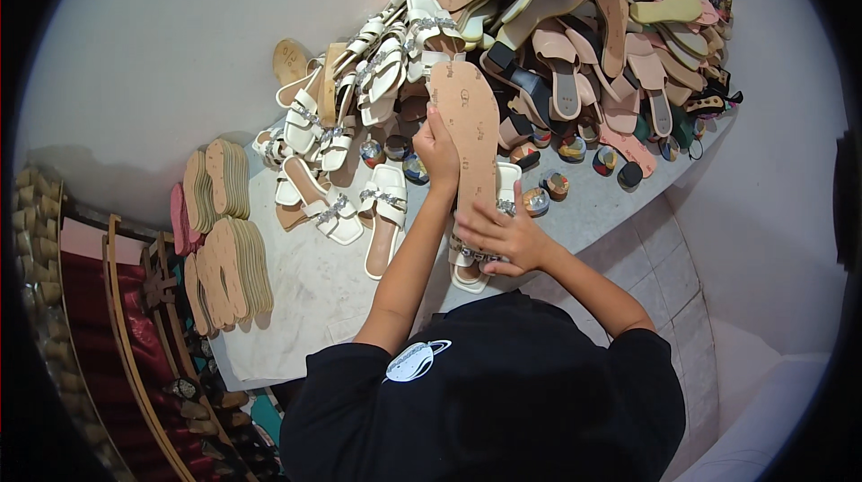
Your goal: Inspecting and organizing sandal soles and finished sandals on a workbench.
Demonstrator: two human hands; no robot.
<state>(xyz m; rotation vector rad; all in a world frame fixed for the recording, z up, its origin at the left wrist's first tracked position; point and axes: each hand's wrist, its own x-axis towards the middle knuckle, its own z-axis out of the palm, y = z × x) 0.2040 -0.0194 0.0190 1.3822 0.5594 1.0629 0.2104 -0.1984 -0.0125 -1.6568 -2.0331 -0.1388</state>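
"Over the pale worktop (301, 307), what is the person holding?"

"It's a long tan sole (467, 123). The left hand (437, 154) pinches it by its left edge, partway down. One fingertip shows beside the edge, but I can't see where all the others go."

"What about the right hand (516, 244)?"

"Its fingers (483, 229) are spread wide at the bottom end of the sole. They look blurry, so I can't tell if they touch it."

"Is anything in the way?"

"A white sandal (470, 275) is under the right hand, so the hand hides part of it. The top of the sole comes right up by the big heap of shoes (561, 78), and it covers some of what is behind."

"What else is near?"

"More white sandals (386, 212) with shiny bands sit to the left of the sole. Round, colourful heels (572, 149) sit to its right, by the heap. Well apart, near the left end, are a tall stack of soles (229, 178) and another stack (242, 271) just below it, with something pink (182, 220) beside them"
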